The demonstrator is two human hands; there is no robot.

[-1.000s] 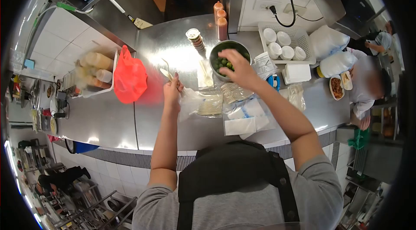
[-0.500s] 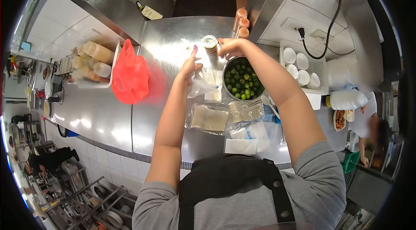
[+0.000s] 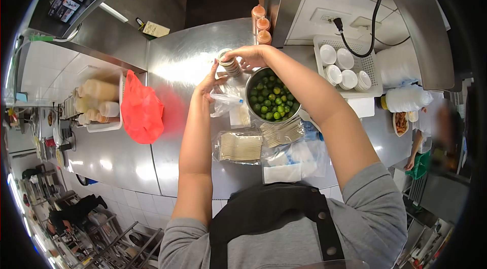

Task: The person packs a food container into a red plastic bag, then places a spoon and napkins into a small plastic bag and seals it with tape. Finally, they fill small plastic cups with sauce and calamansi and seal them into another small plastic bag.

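My right hand (image 3: 247,57) reaches past the metal bowl (image 3: 252,81) of small green limes (image 3: 270,100) and grips the stack of small lidded cups (image 3: 230,64) on the steel counter (image 3: 177,61). My left hand (image 3: 211,84) holds a clear plastic bag (image 3: 225,102) just left of the bowl, below the stack. Bags of plastic forks (image 3: 241,146) and spoons (image 3: 281,132) lie nearer to me.
A red plastic bag (image 3: 141,109) sits at left beside a tub of squeeze bottles (image 3: 96,101). Three orange sauce bottles (image 3: 261,23) stand at the back. A white basket of small bowls (image 3: 342,68) is at right. Another person (image 3: 423,132) stands at the far right.
My right hand left the lime bowl, went to the stack of lidded cups and took hold of it. My left hand rose with the clear bag toward the stack.
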